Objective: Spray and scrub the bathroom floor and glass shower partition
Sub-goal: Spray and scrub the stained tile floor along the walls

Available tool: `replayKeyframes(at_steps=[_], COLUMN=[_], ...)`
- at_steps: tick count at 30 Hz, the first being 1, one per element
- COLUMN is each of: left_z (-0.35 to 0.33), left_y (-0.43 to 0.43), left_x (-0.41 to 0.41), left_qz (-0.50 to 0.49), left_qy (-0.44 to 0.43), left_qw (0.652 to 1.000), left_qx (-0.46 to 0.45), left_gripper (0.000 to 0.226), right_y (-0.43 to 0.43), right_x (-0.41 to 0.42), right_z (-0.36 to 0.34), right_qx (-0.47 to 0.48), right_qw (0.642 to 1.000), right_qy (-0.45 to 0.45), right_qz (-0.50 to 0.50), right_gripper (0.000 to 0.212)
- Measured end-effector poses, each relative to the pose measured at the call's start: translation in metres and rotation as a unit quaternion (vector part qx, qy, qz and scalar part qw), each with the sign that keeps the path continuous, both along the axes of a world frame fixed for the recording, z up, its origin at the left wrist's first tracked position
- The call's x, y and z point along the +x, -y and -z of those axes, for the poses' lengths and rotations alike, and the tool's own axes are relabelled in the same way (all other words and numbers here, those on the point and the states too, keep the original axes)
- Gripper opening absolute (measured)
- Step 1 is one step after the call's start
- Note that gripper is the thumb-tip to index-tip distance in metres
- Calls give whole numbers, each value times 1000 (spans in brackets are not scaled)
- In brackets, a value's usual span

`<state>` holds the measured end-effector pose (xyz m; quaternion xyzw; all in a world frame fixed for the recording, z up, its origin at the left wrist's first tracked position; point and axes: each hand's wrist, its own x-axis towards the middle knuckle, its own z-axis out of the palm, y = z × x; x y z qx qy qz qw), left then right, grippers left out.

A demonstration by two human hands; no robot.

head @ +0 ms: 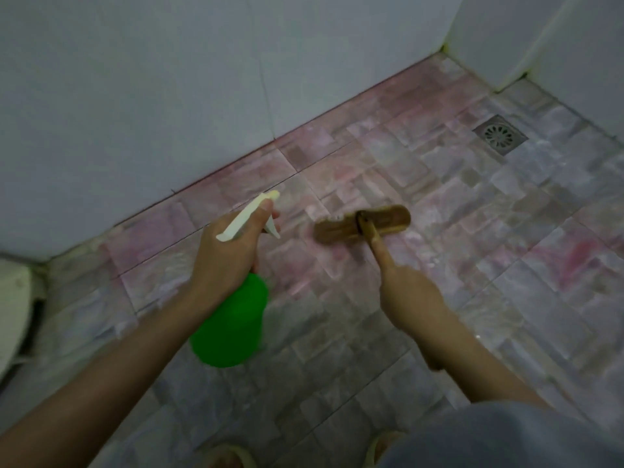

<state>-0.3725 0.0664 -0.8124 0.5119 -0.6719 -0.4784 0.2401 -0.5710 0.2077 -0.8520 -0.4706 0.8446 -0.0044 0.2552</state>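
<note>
Green plastic on the spray bottle [229, 329], smooth, and a matt cream plastic trigger head [248, 216] on top. The brush [363, 224] looks like brown wood, though it's blurred. The floor [506, 231] is stone-patterned tile with a faint sheen. Dull grey metal on the drain [500, 135]. Wall [152, 96] tiles are smooth, with a soft satin finish.

No text, label, brand or number can be read. The green spray bottle [233, 325] on the near left shows a plain side, and the top of the brush [363, 222] is too blurred to make out any marking.
</note>
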Motion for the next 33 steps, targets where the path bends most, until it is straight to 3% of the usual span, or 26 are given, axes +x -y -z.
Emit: replayKeyframes(at_steps=[5, 11, 14, 17, 20, 22, 29, 33], left_z=[2, -7, -6, -7, -10, -9, -1, -5], left_y=[5, 11, 14, 18, 24, 27, 26, 29], left_x=[15, 24, 23, 22, 23, 24, 25, 29], left_qz=[-39, -74, -82, -88, -82, -84, -90, -97], left_qy=[-23, -16, -10, -16, -25, -26, -31, -40], left_qw=[999, 997, 997, 996, 996, 996, 995, 994], left_qx=[0, -8, -6, -9, -9, -7, 3, 3], left_gripper=[35, 29, 28, 28, 35, 39, 36, 41], right_y=[97, 38, 107, 152, 101, 67, 175, 141], right_x=[-33, 17, -4, -31, -15, 3, -19, -5], right_z=[21, -3, 21, 29, 35, 37, 42, 49], right_qx=[-32, 1, -53, -58, -77, -41, -79, -27], right_qw=[998, 999, 995, 997, 996, 999, 989, 979], right_qy=[-24, 8, -36, 9, 4, 15, -88, -145], right_qz=[-41, -41, -77, -56, -35, 5, -89, -144], right_gripper=[80, 78, 78, 74, 65, 51, 66, 68])
